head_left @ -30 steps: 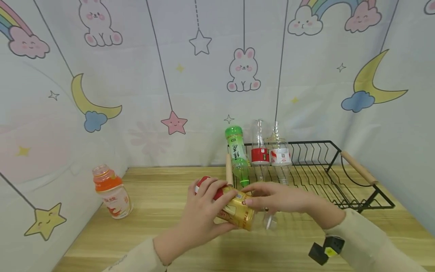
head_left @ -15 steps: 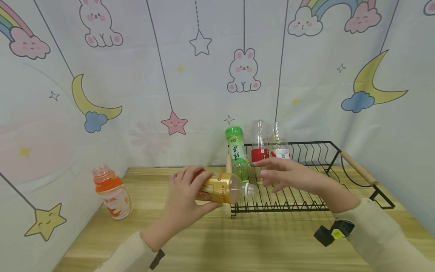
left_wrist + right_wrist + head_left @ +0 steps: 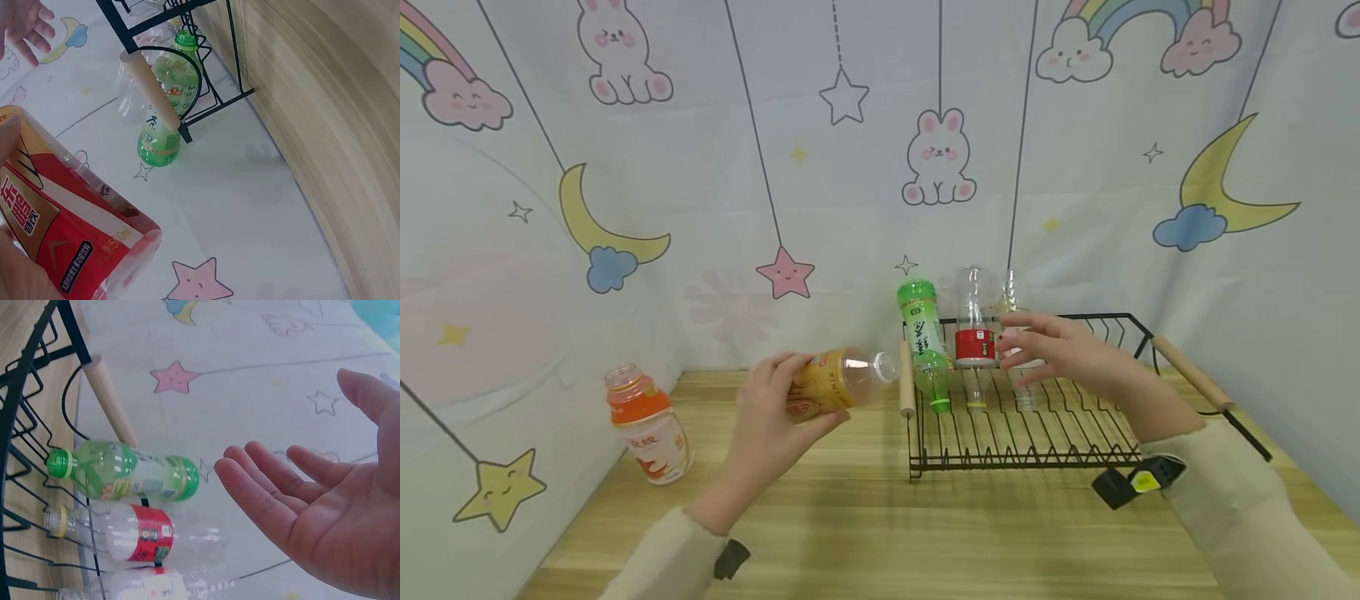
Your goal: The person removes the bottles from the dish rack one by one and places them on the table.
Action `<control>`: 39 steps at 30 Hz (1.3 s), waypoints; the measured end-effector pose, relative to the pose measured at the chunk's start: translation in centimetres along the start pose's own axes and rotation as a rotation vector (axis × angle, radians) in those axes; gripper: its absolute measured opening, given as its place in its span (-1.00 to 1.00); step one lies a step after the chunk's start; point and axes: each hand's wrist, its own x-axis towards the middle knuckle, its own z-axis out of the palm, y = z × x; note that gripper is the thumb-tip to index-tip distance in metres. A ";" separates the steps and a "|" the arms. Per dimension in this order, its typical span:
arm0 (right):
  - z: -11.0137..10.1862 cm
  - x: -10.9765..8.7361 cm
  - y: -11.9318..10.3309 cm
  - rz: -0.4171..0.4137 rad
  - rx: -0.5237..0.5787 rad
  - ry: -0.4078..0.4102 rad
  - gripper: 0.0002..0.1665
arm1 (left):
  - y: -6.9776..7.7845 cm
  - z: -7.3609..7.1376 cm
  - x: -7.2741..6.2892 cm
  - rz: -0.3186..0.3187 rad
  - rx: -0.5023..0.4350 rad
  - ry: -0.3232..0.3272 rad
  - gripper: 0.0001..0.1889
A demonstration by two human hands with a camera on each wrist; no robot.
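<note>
My left hand (image 3: pixel 763 421) grips a plastic drink bottle (image 3: pixel 829 383) with a gold and red label, tilted so its neck points right. In the left wrist view its red base end (image 3: pixel 103 250) faces the camera, fingers and thumb around the label. My right hand (image 3: pixel 1067 358) hovers over the rack, holding nothing, fingers apart and slightly bent. Near it, several bottles stand neck-down in the black wire dish rack (image 3: pixel 1022 461): a green bottle (image 3: pixel 119 470), a clear bottle with a red label (image 3: pixel 152 532), and another clear bottle (image 3: pixel 164 587), partly behind my right hand in the head view.
An orange-topped bottle (image 3: pixel 651 429) stands upright on the wooden table (image 3: pixel 850 533) at the left. The rack has wooden handles, one at its left end (image 3: pixel 907 379) and one at its right (image 3: pixel 1193 371). A cartoon-printed cloth (image 3: pixel 850 192) hangs behind.
The left hand has carried the gold-labelled bottle left and up, away from the rack front. The right hand has let go of it and moved up and right over the rack.
</note>
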 end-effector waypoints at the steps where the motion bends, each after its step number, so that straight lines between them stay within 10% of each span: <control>1: -0.2 0.1 0.2 0.007 0.008 0.009 -0.29 | -0.3 -0.1 0.0 -0.019 -0.011 0.003 -0.21; 19: -3.9 1.7 3.2 0.126 0.013 0.150 -0.06 | -4.5 -1.2 0.7 -0.445 -0.204 0.087 -0.19; 39: -5.6 3.2 6.7 0.189 0.078 0.224 0.04 | -8.6 -0.7 0.5 -0.711 -0.431 0.101 -0.05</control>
